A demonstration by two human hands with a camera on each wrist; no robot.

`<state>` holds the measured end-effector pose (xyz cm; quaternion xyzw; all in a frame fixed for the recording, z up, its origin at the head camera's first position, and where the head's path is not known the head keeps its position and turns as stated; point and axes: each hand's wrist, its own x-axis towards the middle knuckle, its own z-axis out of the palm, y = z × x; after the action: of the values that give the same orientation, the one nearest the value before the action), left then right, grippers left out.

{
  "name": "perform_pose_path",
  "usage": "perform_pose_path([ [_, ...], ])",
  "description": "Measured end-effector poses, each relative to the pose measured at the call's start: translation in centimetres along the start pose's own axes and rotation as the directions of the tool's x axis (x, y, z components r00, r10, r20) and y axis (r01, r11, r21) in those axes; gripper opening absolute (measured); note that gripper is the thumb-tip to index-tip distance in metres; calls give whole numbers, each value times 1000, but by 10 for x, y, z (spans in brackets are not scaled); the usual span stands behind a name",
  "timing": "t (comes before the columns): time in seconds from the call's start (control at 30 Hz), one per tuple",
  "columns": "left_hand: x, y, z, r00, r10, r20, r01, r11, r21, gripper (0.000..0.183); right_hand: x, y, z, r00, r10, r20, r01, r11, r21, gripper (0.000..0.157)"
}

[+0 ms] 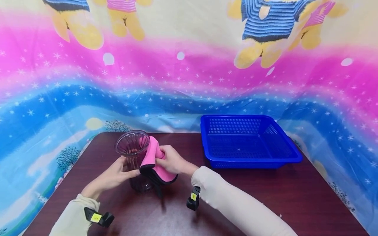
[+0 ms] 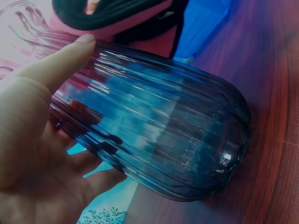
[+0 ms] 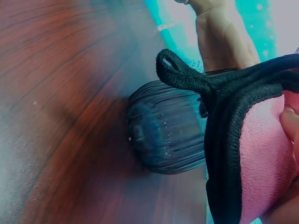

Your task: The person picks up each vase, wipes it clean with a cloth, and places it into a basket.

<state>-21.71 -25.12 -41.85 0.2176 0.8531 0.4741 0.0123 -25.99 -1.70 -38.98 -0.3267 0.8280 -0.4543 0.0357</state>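
A ribbed clear glass vase [image 1: 133,149] with a flared rim stands tilted at the left part of the table. My left hand [image 1: 113,177] grips it around its middle, thumb along the near side and fingers behind, as the left wrist view shows with the vase [image 2: 163,126] up close. In my right hand [image 1: 172,160] is a folded pink cloth [image 1: 152,152] with black edging and a black hanging loop [image 3: 180,70]. The cloth lies against the vase's right side, and a pink part shows through the glass at the rim.
A blue plastic basket [image 1: 251,164] with perforated sides stands at the back right of the dark wooden table [image 1: 236,193]. Behind the table hangs a printed curtain [image 1: 183,75]. Each wrist carries a black camera strap [image 1: 193,198].
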Motion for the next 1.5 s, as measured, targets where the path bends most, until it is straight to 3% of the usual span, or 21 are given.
perform_pose_path([
  [0.53,0,0,1,1000,4,16,-3,998,-66,61,-15,26,14,999,38,25,-33,987,-159,23],
  [0.9,-1,1,1,1000,2,5,-2,999,-39,64,-19,38,22,995,92,39,-81,971,-226,24],
  [1.5,1,2,3,1000,-28,12,29,999,-37,64,-26,54,29,991,118,67,-90,942,-324,25],
])
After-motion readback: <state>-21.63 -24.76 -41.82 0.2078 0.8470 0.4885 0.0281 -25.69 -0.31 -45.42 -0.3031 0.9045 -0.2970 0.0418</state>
